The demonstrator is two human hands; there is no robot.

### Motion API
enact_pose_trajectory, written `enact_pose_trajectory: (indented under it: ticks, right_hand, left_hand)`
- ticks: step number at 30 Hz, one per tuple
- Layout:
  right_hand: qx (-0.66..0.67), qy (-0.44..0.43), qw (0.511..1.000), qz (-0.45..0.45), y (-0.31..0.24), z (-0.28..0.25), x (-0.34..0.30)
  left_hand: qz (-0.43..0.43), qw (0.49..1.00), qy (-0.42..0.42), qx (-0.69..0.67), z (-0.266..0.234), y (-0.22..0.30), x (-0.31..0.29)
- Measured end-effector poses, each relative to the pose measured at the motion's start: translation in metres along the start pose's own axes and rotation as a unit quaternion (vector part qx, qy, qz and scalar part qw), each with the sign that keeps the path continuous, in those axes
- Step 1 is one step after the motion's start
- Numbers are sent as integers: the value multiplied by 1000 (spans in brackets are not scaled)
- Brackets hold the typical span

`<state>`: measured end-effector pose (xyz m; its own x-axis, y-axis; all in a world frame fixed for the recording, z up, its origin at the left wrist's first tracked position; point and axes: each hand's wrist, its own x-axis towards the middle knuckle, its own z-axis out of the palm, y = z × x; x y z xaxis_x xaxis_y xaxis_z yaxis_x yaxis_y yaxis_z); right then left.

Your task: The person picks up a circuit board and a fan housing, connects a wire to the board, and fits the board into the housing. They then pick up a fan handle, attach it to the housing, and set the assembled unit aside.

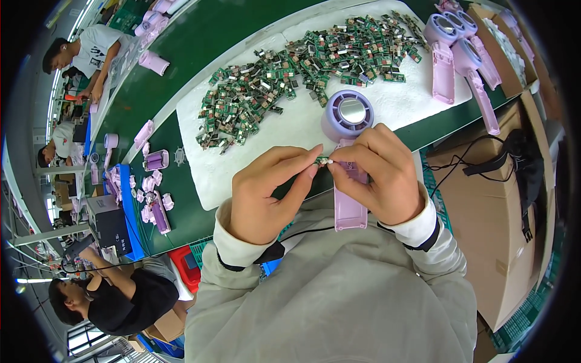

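"Biggest first?"

"A dark green tabletop (236, 39), then a flat white foam sheet (290, 136) bearing a heap of green circuit boards (308, 60)."

"Next?"

"A lilac plastic round-headed fan (350, 209), its handle partly behind the right hand (386, 172)."

"Hands?"

"Nearly together. The left hand (265, 187) pinches one small green board (321, 161) between them; whether the right fingertips grip its pale end, I can't tell."

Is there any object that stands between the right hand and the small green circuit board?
Nothing visible does. The left hand pinches the small green circuit board, and the right hand is directly at its other end.
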<state>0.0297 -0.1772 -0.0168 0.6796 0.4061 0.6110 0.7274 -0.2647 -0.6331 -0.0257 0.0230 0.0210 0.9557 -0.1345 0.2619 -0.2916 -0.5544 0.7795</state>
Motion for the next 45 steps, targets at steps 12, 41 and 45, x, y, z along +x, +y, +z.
enact_pose_trajectory:
  ticks: [12,41,45]
  right_hand:
    - [3,34,997,75,-7,-2,1]
    - [168,-42,956,238,4,-12,-10]
    - [111,-8,978,175,3,-7,-13]
  left_hand:
    - [-64,972,61,-218,22,-6,-8]
    - [-106,901,-104,-407,22,-44,-2]
    - [-118,914,-10,-387,32,-38,-8]
